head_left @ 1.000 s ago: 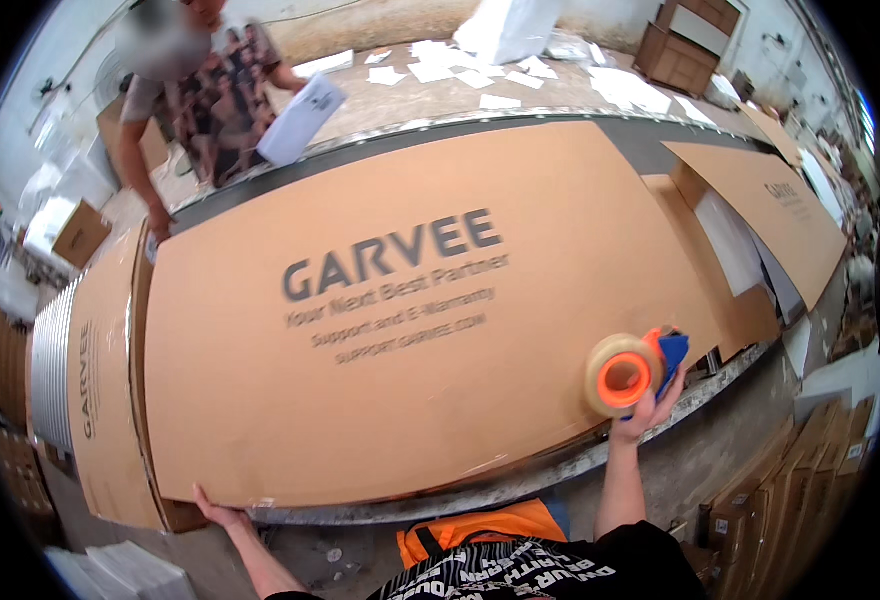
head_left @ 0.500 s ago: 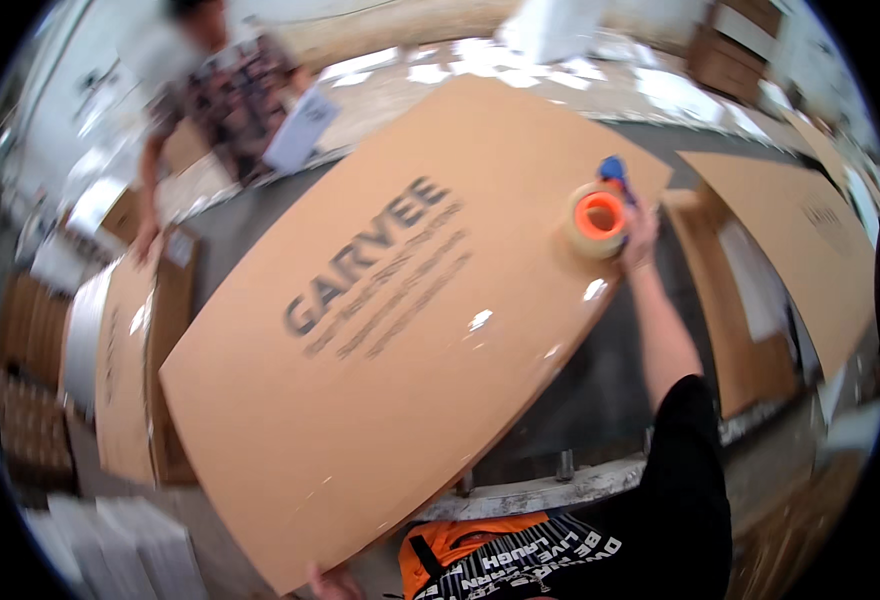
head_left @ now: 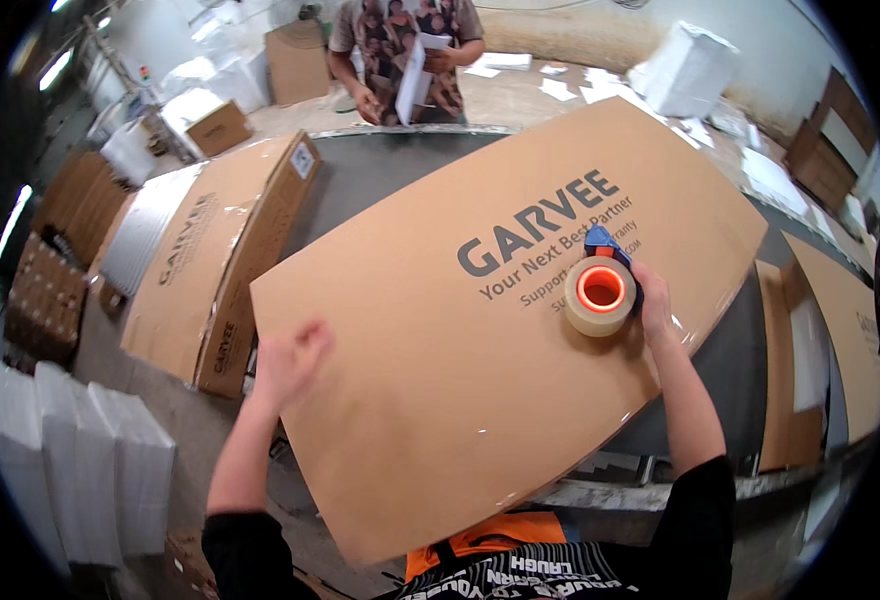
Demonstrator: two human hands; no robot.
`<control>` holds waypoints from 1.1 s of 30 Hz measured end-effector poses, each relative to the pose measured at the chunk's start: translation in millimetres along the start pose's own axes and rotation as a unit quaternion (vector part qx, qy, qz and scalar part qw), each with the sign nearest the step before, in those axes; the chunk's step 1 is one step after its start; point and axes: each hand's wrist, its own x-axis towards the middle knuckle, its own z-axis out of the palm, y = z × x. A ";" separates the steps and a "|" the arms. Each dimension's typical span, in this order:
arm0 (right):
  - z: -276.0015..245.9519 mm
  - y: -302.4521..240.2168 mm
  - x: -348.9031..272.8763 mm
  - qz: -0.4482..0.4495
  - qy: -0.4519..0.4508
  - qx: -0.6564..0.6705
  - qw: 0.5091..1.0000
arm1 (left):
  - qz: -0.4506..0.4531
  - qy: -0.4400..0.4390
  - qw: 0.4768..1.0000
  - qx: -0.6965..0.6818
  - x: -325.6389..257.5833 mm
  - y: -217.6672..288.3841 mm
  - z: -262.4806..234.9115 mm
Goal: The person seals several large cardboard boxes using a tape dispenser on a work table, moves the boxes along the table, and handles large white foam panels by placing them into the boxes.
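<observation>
A large flat cardboard box [head_left: 410,400] with dark print lies slantwise in front of me on the dark conveyor. My right hand [head_left: 653,298] is closed round a tape dispenser [head_left: 600,240] with blue parts. On the dispenser sits a thick roll of clear tape [head_left: 592,325] with an orange core, held over the right half of the box. My left hand [head_left: 295,358] is over the box's left end. Motion smears its fingers, which look curled; I cannot make out anything in them.
A second taped carton [head_left: 185,260] stands to the left, and an open carton [head_left: 775,370] to the right. White foam sheets [head_left: 110,470] are stacked at lower left. Across the dark conveyor [head_left: 345,190] a person [head_left: 410,60] holds white paper [head_left: 422,75].
My left hand has risen from the box's near corner to above its left end. The view has swung left. The person opposite now stands more upright, one hand off the left carton.
</observation>
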 end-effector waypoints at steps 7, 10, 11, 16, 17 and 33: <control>154.8 57.7 -259.7 0.011 0.319 -0.222 0.921 | -0.040 -0.129 0.941 0.312 206.0 -223.4 44.1; 234.6 53.4 -335.8 0.140 0.244 0.015 0.959 | -0.101 -0.170 0.952 0.232 229.8 -203.6 40.0; 249.0 55.3 -346.5 0.166 0.229 0.086 0.955 | -0.126 -0.132 0.961 0.208 231.7 -210.8 41.3; 275.9 43.1 -366.0 0.159 0.180 0.154 0.959 | -0.095 -0.130 0.962 0.221 228.9 -242.5 25.5; 271.4 45.2 -370.9 0.156 0.172 0.165 0.959 | -0.091 -0.128 0.962 0.224 223.8 -242.9 31.1; -65.0 34.3 -531.6 -0.027 0.098 -0.303 0.948 | -0.176 -0.029 0.967 0.183 -207.0 -68.9 8.6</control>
